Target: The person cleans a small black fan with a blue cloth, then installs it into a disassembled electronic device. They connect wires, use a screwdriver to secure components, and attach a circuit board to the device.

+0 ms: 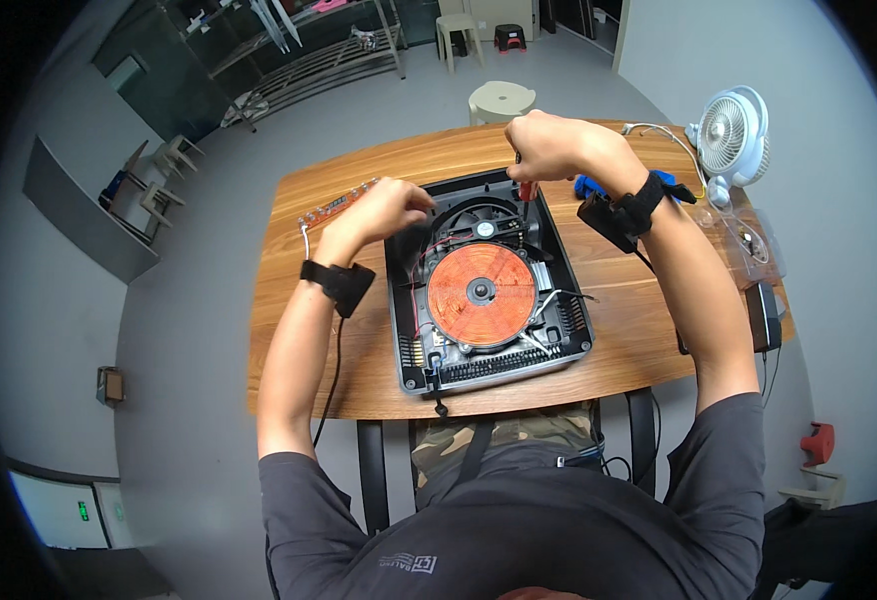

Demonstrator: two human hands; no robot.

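Note:
An opened induction cooker (569,310) lies on the table, its black casing showing the inner parts. A round copper-coloured coil (459,300) fills its near half, and a black fan (469,222) sits at the far end. My right hand (549,145) is closed around a red-handled screwdriver (528,190), held upright over the casing's far right corner. Most of the handle is hidden by the fingers, and where the tip rests is hard to see. My left hand (394,208) is at the far left corner, fingers loosely bent and apart, holding nothing visible.
Left of the casing lies a narrow orange circuit board (339,205) with a white cable. Blue items (589,187) lie beyond my right wrist. A white fan (731,135) and a clear plastic box (754,245) stand at the right edge. A stool (502,98) is behind the table (289,330).

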